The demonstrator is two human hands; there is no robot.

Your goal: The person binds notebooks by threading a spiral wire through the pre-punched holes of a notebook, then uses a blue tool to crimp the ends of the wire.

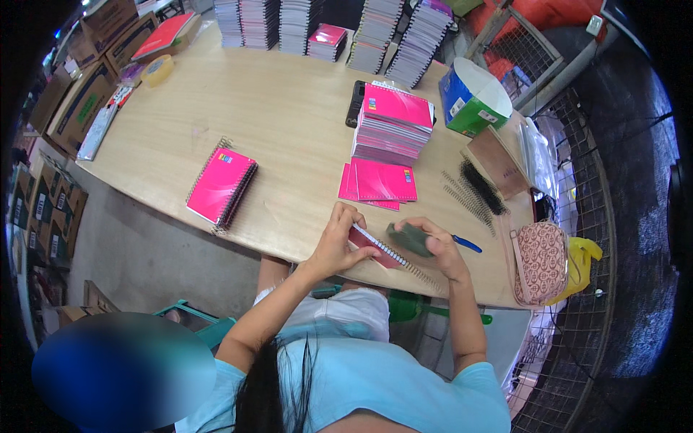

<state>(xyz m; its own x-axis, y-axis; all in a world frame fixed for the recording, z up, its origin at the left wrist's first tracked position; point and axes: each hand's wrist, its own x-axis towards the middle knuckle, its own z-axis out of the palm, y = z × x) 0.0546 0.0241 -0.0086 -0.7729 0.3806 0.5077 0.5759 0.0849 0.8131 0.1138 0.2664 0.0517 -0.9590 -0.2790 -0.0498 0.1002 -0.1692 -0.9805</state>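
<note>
My left hand [338, 242] grips a small notebook [372, 252] by its end, near the table's front edge. A metal spiral coil [395, 254] runs along the notebook's punched edge, and its free end sticks out to the right. Beside the coil, my right hand [442, 249] is closed on a dark grey-green pad [411, 238], whose exact kind I cannot make out. A blue pen-like tool [467, 244] shows just past the right fingers; whether they hold it is unclear. Pink covers [379, 180] lie ahead of my hands, below a tall stack of pink notebooks [393, 123].
Coil-bound pink notebooks [222, 185] are piled at left. Loose coils [469, 195] lie at right beside a wooden block [498, 162]. A cut-open blue-green container [473, 97], a patterned pouch [540, 263] and tall notebook stacks [296, 25] line the table [281, 108].
</note>
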